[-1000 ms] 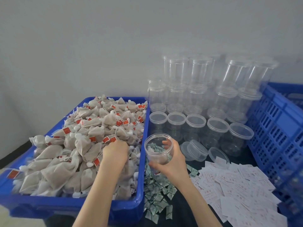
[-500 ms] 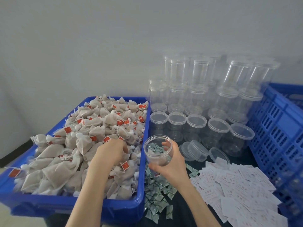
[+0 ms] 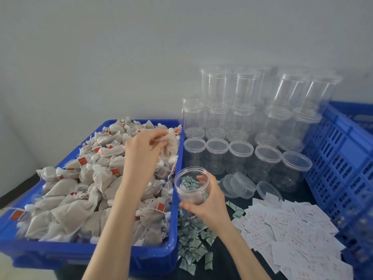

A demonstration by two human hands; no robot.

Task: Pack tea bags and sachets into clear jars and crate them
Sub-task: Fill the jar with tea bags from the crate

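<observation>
Open clear jar (image 3: 191, 186) tilted toward the viewer, held above green sachets (image 3: 193, 239) strewn on the dark table, a few sachets inside it. Beige tea bags (image 3: 66, 203) with red tags heaped in blue tub (image 3: 157, 253) at left; a bunch (image 3: 169, 145) lifted above the heap's far right corner. Lidded empty jars (image 3: 242, 126) stacked behind, blue slatted crate (image 3: 341, 158) at right.

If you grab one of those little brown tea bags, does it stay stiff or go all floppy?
Probably floppy: the tea bag pinched in the left hand sags and crumples below the fingers. It looks light, since a few fingertips lift it. The cloth seems soft, so it likely would not slip or roll.
</observation>
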